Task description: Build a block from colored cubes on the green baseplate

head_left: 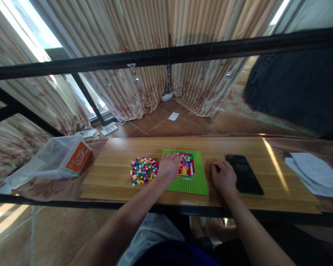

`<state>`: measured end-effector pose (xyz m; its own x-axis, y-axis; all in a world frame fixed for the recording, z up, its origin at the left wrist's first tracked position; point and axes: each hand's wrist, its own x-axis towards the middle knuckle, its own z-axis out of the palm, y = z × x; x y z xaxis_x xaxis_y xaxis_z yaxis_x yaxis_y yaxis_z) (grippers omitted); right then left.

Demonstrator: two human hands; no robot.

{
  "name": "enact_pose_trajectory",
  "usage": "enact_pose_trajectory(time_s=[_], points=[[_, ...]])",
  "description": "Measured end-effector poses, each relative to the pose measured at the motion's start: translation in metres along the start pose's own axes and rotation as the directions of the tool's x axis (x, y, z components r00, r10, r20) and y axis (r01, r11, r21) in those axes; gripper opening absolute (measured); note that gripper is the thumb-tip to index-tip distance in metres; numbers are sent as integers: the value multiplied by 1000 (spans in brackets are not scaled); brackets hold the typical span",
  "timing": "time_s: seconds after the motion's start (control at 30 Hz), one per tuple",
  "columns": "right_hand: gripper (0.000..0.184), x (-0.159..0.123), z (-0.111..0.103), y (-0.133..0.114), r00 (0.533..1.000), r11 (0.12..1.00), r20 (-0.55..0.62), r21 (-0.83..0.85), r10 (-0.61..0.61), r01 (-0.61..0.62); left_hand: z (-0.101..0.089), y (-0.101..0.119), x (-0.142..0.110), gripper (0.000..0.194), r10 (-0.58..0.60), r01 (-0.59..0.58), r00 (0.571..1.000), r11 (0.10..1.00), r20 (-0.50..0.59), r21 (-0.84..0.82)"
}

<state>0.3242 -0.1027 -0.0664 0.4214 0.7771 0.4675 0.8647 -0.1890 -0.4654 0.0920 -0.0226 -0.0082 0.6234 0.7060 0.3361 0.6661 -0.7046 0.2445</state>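
Observation:
My left hand (170,164) reaches over the left part of a green studded baseplate (187,186). Its fingers are bent down together at the edge of a patch of small coloured toy bricks (186,164) fixed on the plate; whatever the fingertips hold is hidden. Just left of that hand lies a loose pile of small multicoloured bricks (144,170). To the right of the plate, my right hand (224,177) rests on the wooden board with its fingers curled in, and nothing shows in them. Beside it lies a dark phone or tablet (244,174).
A clear plastic tub (55,153) with an orange label stands left of the wooden board (108,159). White papers (318,171) lie at the right. A black metal bar (152,57) crosses beyond the table, with curtains (144,26) behind it.

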Motion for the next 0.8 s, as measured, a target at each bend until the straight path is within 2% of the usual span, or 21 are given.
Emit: enact_pose_trajectory(time_s=[0.4, 0.8], points=[[24, 0, -1, -1, 1000, 1000, 6, -29, 4, -4, 5, 6, -4, 27, -57, 56, 997, 998, -50, -25], [23, 0, -1, -2, 1000, 1000, 2, -19, -1, 1, 1, 7, -5, 29, -26, 23, 998, 999, -65, -44]])
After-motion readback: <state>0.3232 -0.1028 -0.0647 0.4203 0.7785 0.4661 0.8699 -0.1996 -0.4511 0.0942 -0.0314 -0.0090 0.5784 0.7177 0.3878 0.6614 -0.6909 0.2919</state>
